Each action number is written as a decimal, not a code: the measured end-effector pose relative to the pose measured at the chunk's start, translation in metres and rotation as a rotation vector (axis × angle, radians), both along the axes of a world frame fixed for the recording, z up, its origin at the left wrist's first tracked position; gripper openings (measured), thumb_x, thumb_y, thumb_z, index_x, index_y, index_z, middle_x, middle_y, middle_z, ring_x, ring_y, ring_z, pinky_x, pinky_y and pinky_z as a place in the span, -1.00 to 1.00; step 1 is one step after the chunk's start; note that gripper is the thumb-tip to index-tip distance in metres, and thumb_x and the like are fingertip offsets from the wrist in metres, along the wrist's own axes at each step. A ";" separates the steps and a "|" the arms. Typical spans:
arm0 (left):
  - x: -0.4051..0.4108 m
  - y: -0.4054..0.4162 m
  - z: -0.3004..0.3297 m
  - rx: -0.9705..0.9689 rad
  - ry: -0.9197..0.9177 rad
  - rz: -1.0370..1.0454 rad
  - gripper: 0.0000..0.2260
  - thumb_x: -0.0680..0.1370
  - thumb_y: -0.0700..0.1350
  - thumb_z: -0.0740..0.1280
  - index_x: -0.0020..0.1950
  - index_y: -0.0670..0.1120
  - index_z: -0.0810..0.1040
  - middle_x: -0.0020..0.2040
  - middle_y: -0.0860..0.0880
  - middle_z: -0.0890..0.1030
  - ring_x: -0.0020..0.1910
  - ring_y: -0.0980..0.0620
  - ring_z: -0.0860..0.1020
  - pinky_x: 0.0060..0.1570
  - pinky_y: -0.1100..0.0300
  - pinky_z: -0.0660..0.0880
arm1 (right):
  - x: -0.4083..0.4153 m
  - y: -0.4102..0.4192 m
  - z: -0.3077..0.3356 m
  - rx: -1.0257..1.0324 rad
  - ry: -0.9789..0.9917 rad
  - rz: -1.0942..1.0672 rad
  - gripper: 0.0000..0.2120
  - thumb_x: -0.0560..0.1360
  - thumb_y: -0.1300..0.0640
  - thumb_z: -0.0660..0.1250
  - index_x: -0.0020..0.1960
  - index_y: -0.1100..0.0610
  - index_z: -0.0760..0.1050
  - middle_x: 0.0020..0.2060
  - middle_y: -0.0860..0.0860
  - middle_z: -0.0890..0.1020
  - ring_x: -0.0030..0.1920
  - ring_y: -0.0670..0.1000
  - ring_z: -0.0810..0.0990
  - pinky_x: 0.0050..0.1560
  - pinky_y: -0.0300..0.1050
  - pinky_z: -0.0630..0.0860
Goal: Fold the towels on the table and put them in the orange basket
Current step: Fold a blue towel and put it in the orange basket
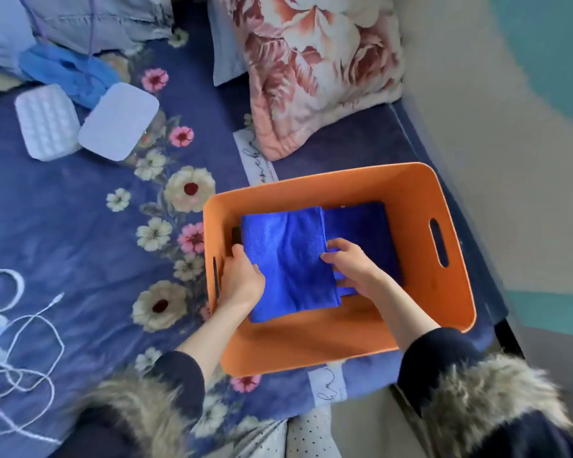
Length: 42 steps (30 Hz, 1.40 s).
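Inside the orange basket, both hands grip a folded blue towel, lengthwise front-to-back.

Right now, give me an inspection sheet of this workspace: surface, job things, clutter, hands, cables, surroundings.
Surface: blue flowered bedsheet, not a bare table.
Job things: orange basket holds a folded blue towel, overlapping a darker blue towel beside it.
Clutter: white bumpy case, pale lid, blue cloth, floral pillow.
Hands: left hand grips the top towel's left edge; right hand grips its right edge.
Cables: white cable looped loosely at the left.
Surroundings: wall at right.
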<state>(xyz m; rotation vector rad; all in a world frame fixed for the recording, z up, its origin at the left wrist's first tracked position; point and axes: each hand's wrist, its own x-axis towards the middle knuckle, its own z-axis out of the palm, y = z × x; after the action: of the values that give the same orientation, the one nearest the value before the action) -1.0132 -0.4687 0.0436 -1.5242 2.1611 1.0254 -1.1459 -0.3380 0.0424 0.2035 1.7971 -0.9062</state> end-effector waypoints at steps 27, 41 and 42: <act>-0.013 -0.010 -0.067 -0.259 -0.497 -0.893 0.23 0.26 0.33 0.43 0.33 -0.07 -0.56 0.45 -0.23 -0.42 0.44 -0.24 -0.37 0.43 -0.08 -0.25 | -0.003 0.000 -0.074 0.039 1.004 1.573 0.08 0.34 -0.29 0.34 0.50 0.04 -0.33 0.44 0.05 -0.37 0.49 0.09 -0.30 0.35 0.20 -0.45; -0.026 -0.017 -0.068 -0.148 -0.527 -0.933 0.11 0.36 0.31 0.36 0.44 -0.06 -0.45 0.45 -0.22 -0.43 0.44 -0.26 -0.37 0.43 -0.11 -0.22 | -0.005 -0.009 -0.077 0.099 0.860 1.425 -0.14 0.42 -0.38 0.13 0.51 -0.06 -0.21 0.51 0.00 -0.25 0.50 0.00 -0.29 0.38 0.28 -0.34; -0.027 -0.018 -0.062 -0.129 -0.506 -0.928 0.02 0.41 0.30 0.32 0.47 -0.04 -0.39 0.47 -0.21 -0.39 0.46 -0.24 -0.34 0.44 -0.12 -0.20 | -0.005 -0.008 -0.067 0.071 0.830 1.354 -0.20 0.46 -0.35 0.12 0.52 -0.05 -0.14 0.53 0.00 -0.17 0.51 0.00 -0.25 0.40 0.27 -0.32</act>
<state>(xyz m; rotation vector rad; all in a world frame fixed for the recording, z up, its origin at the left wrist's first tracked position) -1.0402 -0.4870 -0.0179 -0.5469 2.1602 0.1649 -1.1508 -0.3455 -0.0246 -1.3742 2.0754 0.1288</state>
